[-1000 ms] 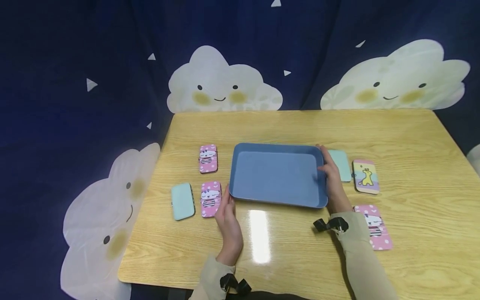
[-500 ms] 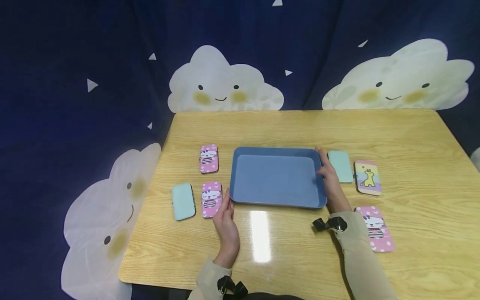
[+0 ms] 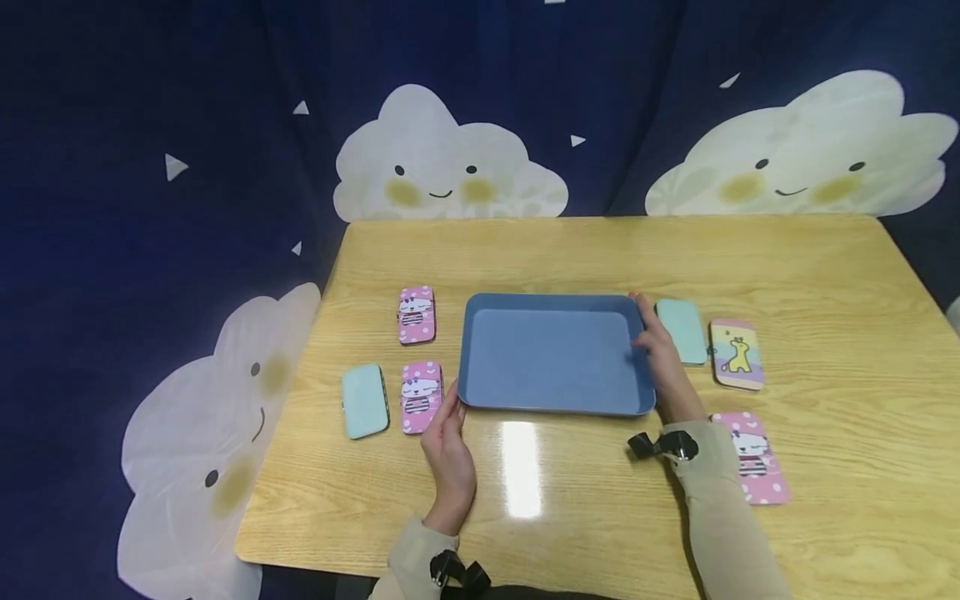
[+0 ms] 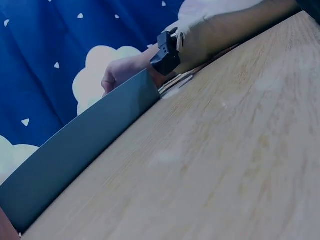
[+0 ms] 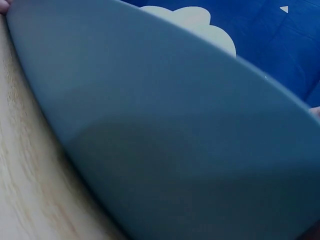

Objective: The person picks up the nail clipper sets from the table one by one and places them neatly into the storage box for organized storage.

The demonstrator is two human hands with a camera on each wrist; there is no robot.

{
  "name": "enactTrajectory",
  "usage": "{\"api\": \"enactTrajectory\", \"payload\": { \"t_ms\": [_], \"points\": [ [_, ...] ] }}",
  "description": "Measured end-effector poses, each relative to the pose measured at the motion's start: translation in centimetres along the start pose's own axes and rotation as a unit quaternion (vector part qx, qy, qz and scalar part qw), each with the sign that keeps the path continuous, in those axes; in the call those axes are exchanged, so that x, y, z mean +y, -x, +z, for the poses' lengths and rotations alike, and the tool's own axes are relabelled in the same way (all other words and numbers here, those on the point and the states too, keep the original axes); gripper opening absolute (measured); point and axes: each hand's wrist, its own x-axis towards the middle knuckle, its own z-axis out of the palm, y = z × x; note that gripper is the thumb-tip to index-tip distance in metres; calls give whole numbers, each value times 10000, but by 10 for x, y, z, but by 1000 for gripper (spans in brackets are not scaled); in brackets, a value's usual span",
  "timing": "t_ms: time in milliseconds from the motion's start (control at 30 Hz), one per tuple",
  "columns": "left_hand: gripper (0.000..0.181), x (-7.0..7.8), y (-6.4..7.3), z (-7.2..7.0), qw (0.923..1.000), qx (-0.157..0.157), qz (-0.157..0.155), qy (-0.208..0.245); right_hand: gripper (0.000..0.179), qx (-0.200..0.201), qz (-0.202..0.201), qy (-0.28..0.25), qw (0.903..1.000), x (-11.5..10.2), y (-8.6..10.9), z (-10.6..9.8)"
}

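Probably light, stiff; hold the blue rectangular plastic-looking tray [image 3: 551, 358] endwise — right hand [image 3: 666, 365] pinches; left hand [image 3: 448, 454] touches, fingers straight.

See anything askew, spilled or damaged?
Nothing clearly stands out: no spill or damage shows around the blue tray. The bright patch on the table looks like reflected light. The right sleeve hides an edge of the nearby pink case.
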Motion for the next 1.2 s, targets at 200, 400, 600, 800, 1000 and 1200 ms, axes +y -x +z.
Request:
{"api": "enactTrajectory", "payload": {
  "t_ms": [200,400,600,800,1000,1200],
  "points": [
    [43,1,0,1,9998,48,-60,-193,80,209,-178,-351,9990,2,1,1],
    [46,0,3,1,9978,9,229,-628,79,293,-255,-1092,9933,7,3,1],
    [48,-1,1,-1,9888,-73,903,-1187,78,356,-292,-1184,9919,8,3,2],
    [45,3,0,-2,9855,-107,1025,-1352,77,456,-335,-1127,9920,10,3,1],
    [40,27,-8,-8,9957,-161,-3,-914,76,441,-321,-1074,9927,10,4,1],
    [51,57,-30,-29,9920,-440,-343,-1129,74,431,-250,-1209,9914,8,4,1]
  ]
}}
